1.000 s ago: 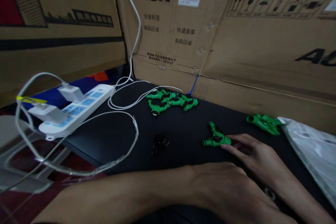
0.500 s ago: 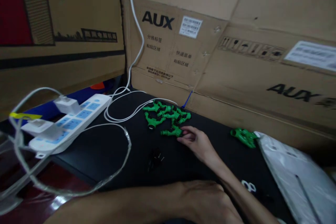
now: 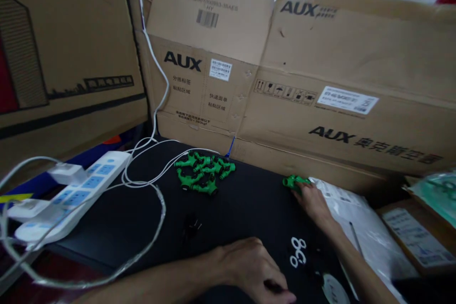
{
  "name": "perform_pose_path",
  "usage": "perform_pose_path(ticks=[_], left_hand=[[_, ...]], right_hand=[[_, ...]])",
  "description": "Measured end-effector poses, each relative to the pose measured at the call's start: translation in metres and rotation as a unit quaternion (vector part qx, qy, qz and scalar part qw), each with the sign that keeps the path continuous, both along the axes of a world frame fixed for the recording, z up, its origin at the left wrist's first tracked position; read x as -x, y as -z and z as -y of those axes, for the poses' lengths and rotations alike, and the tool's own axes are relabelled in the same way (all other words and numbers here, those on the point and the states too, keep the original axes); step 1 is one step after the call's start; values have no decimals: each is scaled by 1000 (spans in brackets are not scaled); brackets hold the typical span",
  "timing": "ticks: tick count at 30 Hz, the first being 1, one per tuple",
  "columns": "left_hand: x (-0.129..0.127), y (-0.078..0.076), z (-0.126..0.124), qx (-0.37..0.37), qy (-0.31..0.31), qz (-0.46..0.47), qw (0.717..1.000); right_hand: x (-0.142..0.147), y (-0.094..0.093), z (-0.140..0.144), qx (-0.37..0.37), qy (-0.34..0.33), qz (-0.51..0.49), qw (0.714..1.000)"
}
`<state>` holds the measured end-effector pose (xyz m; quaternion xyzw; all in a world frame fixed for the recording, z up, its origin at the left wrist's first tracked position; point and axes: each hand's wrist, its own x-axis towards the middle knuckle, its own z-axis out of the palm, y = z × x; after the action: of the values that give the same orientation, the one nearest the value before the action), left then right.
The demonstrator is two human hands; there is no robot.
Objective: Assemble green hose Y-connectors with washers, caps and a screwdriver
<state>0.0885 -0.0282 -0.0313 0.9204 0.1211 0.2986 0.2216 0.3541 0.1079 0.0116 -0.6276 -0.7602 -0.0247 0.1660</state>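
My right hand [image 3: 310, 199] is at the right side of the black table, its fingers closed on a green Y-shaped hose connector [image 3: 291, 181] beside a white plastic-wrapped package. Part of that green piece is hidden behind the fingers. Nearer to me, my left hand [image 3: 259, 268] hovers low over the table with its fingers curled. Whatever it may hold is hidden by the back of the hand. Several more green hose connectors [image 3: 188, 180] with black parts lie in a cluster left of centre. White rings [image 3: 298, 250] lie between my two hands.
A white power strip [image 3: 76, 199] with plugged-in adapters and looping white cables [image 3: 162, 209] takes up the left. Small black parts [image 3: 192, 223] lie mid-table. Cardboard boxes [image 3: 285, 118] wall off the back. The white package [image 3: 342, 209] and another box [image 3: 416, 237] stand right.
My right hand has left a green connector at the cluster and moved right to the other green pieces. My left hand stays low in front. The view has turned right and up.
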Motion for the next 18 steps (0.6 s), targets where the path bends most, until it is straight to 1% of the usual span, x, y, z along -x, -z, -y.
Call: perform_pose_path(ticks=[3, 5, 6, 8, 9, 10, 11, 12, 13, 14, 15, 16, 18], left_hand=[[-2, -5, 4, -14, -25, -4, 1000], [5, -13, 12, -6, -58, 23, 998], [12, -20, 19, 10, -91, 53, 994], [32, -35, 35, 72, -177, 133, 973], [45, -42, 43, 99, -235, 155, 954], [59, -47, 51, 112, -304, 166, 931], [73, -50, 57, 111, -380, 157, 905], [87, -50, 62, 100, -449, 133, 878], [101, -47, 65, 90, -506, 103, 852], [113, -41, 67, 88, -547, 70, 829], [124, -34, 67, 85, -575, 41, 812], [133, -26, 67, 82, -592, 15, 802], [145, -12, 65, 65, -600, -24, 797]], right_hand=[[8, 3, -1, -10, -25, 7, 1000], [15, -1, 10, -23, -53, 1, 998], [19, -4, 21, -28, -69, -5, 997], [29, -7, 53, -34, -107, -22, 993], [36, -7, 74, -32, -125, -31, 991], [43, -6, 96, -29, -150, -41, 987], [53, -3, 118, -22, -189, -54, 980], [63, 2, 140, -35, -213, -66, 974], [74, 8, 158, -49, -223, -76, 971], [86, 14, 174, -59, -225, -83, 969], [96, 21, 187, -61, -215, -88, 971], [104, 26, 196, -54, -205, -93, 973], [113, 33, 207, -23, -188, -98, 977]])
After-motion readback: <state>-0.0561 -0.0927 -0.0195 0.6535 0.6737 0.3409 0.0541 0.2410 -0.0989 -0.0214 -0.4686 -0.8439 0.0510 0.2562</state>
